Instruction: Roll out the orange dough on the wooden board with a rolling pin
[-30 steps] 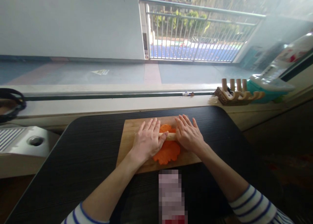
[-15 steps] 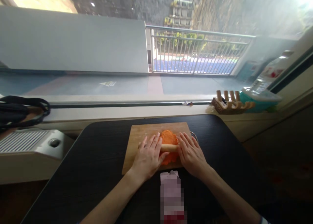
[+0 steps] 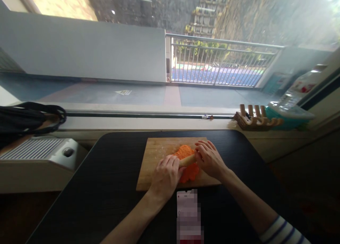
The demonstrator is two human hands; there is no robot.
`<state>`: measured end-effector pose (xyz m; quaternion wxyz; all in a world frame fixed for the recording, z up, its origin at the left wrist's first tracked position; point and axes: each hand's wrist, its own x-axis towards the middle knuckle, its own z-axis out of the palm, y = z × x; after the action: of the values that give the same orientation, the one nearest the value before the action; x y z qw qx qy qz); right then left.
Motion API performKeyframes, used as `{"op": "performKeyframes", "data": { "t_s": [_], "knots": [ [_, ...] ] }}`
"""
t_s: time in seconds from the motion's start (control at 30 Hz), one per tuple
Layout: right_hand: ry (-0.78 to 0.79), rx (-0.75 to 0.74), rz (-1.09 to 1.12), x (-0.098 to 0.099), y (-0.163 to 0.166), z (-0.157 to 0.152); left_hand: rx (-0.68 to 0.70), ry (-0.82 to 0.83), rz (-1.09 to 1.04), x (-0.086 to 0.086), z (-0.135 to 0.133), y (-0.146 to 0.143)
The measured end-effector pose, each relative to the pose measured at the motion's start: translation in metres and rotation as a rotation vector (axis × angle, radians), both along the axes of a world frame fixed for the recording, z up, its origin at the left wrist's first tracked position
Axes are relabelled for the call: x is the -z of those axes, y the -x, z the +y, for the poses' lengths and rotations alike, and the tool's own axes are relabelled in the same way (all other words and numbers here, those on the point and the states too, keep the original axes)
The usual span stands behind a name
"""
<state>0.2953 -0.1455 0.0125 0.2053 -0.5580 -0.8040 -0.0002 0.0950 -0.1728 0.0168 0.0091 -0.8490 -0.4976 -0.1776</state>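
Note:
Both hands hold a light wooden rolling pin point(image 3: 187, 161) by its ends, tilted with the right end farther from me. My left hand point(image 3: 166, 169) is closed round its left end. My right hand point(image 3: 209, 157) has its fingers curled round the other end. Below the pin lies a flattened orange sheet of dough point(image 3: 190, 173), showing on both sides of it and partly covered by my hands. A wooden cutting board point(image 3: 151, 155) is under the dough.
The board rests on a black table point(image 3: 106, 173). A phone-like pinkish object point(image 3: 187, 205), partly pixelated, lies near me. On the windowsill are a wooden rack point(image 3: 255, 120), a teal container point(image 3: 289, 116) and a plastic bottle point(image 3: 302, 88). A black bag point(image 3: 23, 118) stands left, above a white radiator-like unit point(image 3: 61, 151).
My hands have gone from lying flat on the rolling pin to curling round its ends. The pin has turned from level to slanted, right end farther away. The view has shifted slightly.

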Motion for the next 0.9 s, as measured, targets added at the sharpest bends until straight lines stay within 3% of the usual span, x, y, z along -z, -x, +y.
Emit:
{"op": "performKeyframes", "data": {
  "t_s": [0.27,0.63,0.9],
  "knots": [
    [0.177,-0.058,-0.129,-0.007,0.015,0.034,-0.007,-0.082,0.137,0.019,-0.001,-0.002],
    [0.362,0.004,-0.201,-0.005,0.03,0.076,-0.068,0.072,0.167,0.016,0.013,0.0],
    [0.281,0.158,-0.197,-0.005,0.039,0.075,-0.048,0.0,0.103,0.017,0.011,0.001]
  ]
}}
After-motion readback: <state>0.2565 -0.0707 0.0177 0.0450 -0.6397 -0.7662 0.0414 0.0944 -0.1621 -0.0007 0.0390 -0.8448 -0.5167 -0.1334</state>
